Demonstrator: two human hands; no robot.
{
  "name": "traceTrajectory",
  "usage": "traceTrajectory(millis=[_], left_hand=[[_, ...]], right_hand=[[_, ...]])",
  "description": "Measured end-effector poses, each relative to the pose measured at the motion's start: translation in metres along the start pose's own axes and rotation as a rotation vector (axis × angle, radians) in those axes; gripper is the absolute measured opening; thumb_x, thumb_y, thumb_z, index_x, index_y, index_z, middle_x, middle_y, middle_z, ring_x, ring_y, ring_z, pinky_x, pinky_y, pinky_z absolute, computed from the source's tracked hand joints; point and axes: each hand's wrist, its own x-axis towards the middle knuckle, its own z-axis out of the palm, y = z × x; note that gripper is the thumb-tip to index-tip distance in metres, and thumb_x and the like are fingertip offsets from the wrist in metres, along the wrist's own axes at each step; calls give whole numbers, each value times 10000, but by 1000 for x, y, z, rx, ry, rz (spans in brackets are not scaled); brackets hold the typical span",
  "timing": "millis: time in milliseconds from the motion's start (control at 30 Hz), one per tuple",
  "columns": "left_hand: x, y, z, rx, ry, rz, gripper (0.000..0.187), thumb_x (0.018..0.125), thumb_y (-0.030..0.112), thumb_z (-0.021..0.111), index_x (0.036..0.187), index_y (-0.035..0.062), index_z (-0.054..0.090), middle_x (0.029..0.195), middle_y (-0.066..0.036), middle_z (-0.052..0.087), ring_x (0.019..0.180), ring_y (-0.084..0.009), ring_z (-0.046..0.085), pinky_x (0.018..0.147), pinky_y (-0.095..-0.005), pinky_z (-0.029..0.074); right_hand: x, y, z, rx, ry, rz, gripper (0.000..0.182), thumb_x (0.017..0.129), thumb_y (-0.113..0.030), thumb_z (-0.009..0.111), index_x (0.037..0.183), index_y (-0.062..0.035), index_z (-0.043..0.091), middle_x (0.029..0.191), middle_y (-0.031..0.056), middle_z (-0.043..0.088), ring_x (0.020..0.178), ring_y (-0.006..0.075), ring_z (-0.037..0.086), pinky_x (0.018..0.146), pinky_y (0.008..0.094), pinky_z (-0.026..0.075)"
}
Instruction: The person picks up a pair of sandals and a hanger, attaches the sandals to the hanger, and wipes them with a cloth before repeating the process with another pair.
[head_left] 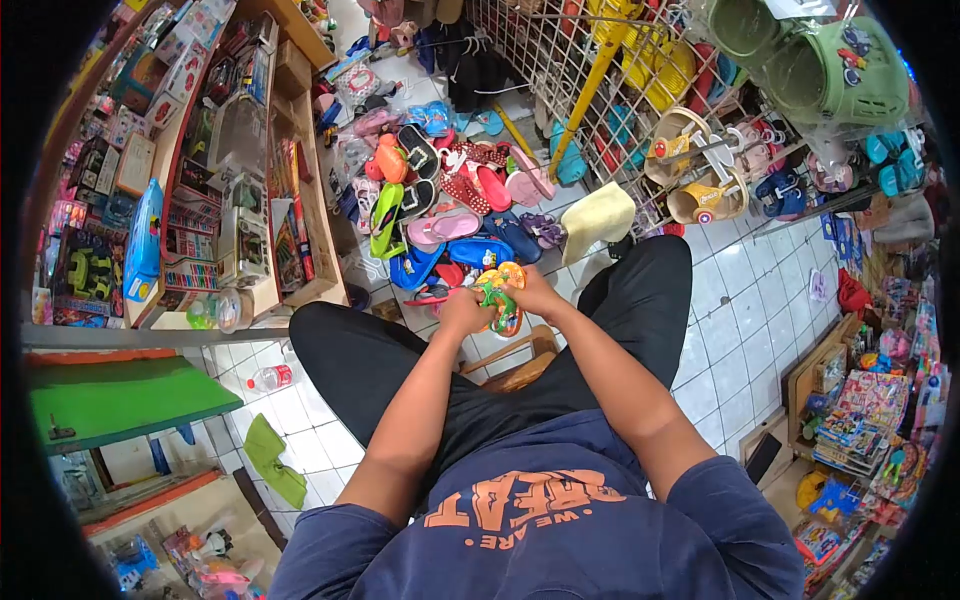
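Note:
Both my hands meet in front of my lap on a small pair of green and orange sandals (502, 297). My left hand (468, 311) is closed on their left side, and my right hand (536, 296) is closed on their right side. Just beyond lies a heap of small footwear on the tiled floor, with blue sandals (480, 251) nearest, a pink sandal (443, 228) behind them and a lime green pair (386, 220) to the left. My fingertips are partly hidden by the sandals.
Wooden shelves (285, 180) of boxed goods stand on the left. A wire rack (590, 90) hung with footwear rises at the upper right. A plastic bottle (270, 378) and a green cloth (272, 460) lie on the floor at left, and goods line the right side.

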Motion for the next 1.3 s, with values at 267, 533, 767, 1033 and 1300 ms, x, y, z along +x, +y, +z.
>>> traceTrajectory(millis=[267,533,767,1033,1300], left_hand=[[8,-12,18,9,40,-40,275,702,315,742,858,89,729,821,-214,678,816,-361,677,737,-444,526],[9,-5,16,-97,121,-40,299,709,277,733,876,29,716,851,-242,674,861,-369,679,768,-446,531],[12,-3,10,-279,226,6,252,755,272,709,848,38,712,776,-194,682,738,-323,682,695,-415,514],[14,6,11,-752,220,124,174,809,163,693,933,43,710,732,-61,690,646,-116,611,615,-315,475],[15,14,5,-901,241,155,344,774,165,750,1061,-10,677,822,-72,694,709,-118,620,682,-281,495]], right_hand=[[-13,-18,-11,-260,253,-121,432,713,-301,790,960,8,617,828,172,659,785,290,664,702,380,521],[-24,-26,-4,-454,59,-123,450,696,-431,788,564,-30,632,545,106,625,581,281,652,601,407,521],[-20,-32,-8,-211,210,59,695,776,-532,732,1132,26,521,746,77,626,566,167,625,432,279,472],[-18,-32,-9,86,39,40,434,913,-415,610,1067,-9,600,807,67,661,581,140,633,397,284,487],[-15,-30,-13,299,77,63,432,938,-466,570,1034,-45,590,833,53,664,639,126,650,443,270,507]])
